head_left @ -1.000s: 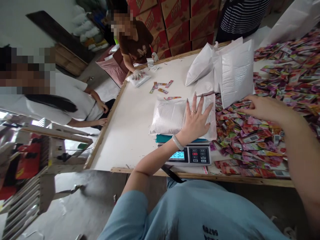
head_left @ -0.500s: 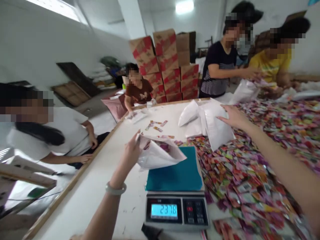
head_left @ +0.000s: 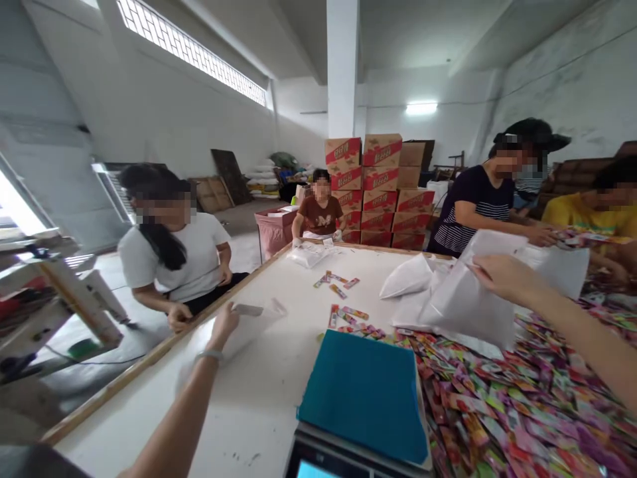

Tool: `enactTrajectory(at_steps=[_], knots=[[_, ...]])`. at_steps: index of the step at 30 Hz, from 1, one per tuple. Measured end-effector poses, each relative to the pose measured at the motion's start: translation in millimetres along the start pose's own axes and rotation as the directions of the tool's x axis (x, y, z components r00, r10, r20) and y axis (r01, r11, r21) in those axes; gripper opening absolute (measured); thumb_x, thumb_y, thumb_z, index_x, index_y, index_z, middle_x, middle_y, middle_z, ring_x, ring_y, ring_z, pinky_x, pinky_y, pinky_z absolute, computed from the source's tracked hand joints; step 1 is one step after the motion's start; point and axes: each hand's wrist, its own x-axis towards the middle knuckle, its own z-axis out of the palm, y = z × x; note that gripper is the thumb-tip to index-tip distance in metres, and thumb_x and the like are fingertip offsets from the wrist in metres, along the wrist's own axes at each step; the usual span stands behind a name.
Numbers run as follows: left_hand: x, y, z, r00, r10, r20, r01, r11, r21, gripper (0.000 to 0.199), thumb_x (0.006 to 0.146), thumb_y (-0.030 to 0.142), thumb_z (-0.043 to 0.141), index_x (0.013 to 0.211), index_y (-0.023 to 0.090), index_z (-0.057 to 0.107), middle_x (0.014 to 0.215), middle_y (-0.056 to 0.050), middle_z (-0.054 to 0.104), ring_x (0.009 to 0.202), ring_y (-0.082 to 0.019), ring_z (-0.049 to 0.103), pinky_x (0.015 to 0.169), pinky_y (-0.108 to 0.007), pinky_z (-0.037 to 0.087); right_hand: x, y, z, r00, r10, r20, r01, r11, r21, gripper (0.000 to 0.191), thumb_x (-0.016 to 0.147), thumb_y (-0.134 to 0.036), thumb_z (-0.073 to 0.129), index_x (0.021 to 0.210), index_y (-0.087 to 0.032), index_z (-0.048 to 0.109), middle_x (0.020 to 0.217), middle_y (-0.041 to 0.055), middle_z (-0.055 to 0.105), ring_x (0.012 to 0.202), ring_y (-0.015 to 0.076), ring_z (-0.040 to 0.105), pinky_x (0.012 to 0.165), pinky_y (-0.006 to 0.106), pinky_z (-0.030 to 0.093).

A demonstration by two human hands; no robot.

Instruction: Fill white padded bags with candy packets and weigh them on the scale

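Bag handling, seemingly: blurred white plastic bag clamped in fingers of left hand, teal-topped digital scale rightward of them; plump white pouch against fingertips of right hand, pinch unclear. Called for next: secure grip.

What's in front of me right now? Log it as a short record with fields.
Left hand: left hand gripping a motion-blurred white bag
Right hand: right hand gripping a white pouch at its upper part
Scale: scale with teal top, nothing on it; display cut off, reading not visible
Sachets: large colorful pile right of the scale
Surface: white table with wooden edging
Background: stacked red-and-brown cartons
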Motion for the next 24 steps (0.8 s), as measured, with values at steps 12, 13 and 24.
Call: enactTrajectory(at_steps=[12, 13, 24], knots=[[-91.6, 31.6, 67.9, 0.957, 0.225, 0.181, -0.214, 0.974, -0.08, 0.079, 0.098, 0.038, 0.054, 0.165, 0.008, 0.025, 0.166, -0.027, 0.04, 0.159, -0.034, 0.036, 0.129, -0.053, 0.031, -36.0, -186.2, 3.2, 0.809, 0.445, 0.385, -0.475, 0.109, 0.873, 0.053, 0.072, -0.075, 0.056, 0.085, -0.024, 0.048, 0.064, -0.0007, 0.05, 0.059, 0.0166, 0.049, 0.054, 0.028, 0.038], [-110.6, 34.1, 72.8, 0.931, 0.298, 0.21, -0.277, 0.953, -0.125, 0.076, 0.099, 0.041, 0.053, 0.165, 0.012, 0.028, 0.167, -0.022, 0.041, 0.159, -0.031, 0.036, 0.13, -0.049, 0.032, -51.8, -197.6, 15.1, 0.794, 0.419, 0.44, -0.496, 0.029, 0.868, 0.059, 0.066, -0.079, 0.06, 0.083, -0.024, 0.048, 0.061, -0.0026, 0.046, 0.056, 0.0149, 0.046, 0.051, 0.027, 0.036], [-229.8, 70.5, 74.7, 0.645, 0.668, 0.371, -0.568, 0.744, -0.352, 0.062, 0.108, 0.048, 0.042, 0.166, 0.031, 0.029, 0.176, -0.008, 0.027, 0.166, -0.029, 0.014, 0.134, -0.055, 0.024, -160.6, -135.4, 46.3, 0.692, 0.341, 0.636, -0.622, -0.165, 0.765, 0.067, 0.053, -0.079, 0.08, 0.084, -0.02, 0.069, 0.077, 0.0066, 0.071, 0.061, 0.0191, 0.062, 0.049, 0.028, 0.043]])
